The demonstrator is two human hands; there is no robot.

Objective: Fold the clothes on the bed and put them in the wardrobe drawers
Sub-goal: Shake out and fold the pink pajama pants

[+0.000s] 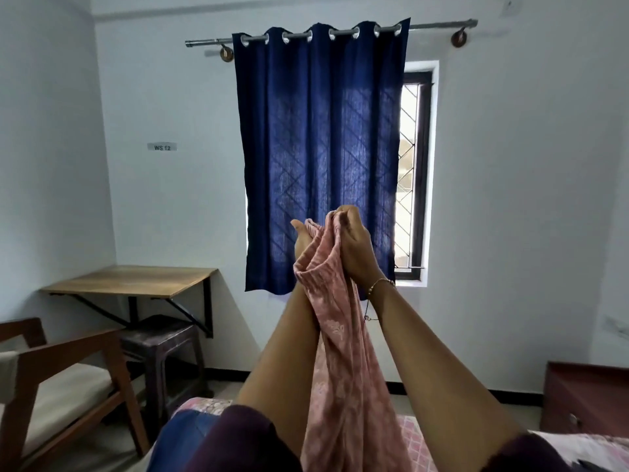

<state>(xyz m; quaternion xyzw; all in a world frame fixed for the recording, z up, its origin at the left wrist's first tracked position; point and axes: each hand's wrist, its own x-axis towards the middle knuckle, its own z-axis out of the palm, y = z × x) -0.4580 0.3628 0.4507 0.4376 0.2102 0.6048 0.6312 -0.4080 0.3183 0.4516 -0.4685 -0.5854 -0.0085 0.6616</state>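
Both hands up, right hand [354,240] + left hand [301,241] gripping pink garment [337,335] (hanging down)

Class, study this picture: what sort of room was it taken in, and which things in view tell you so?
Most likely a bedroom. A bed lies below the hands, which hold up a pink garment, and a blue curtain covers the window.

pink garment [340,335] — soft patterned cloth, matt
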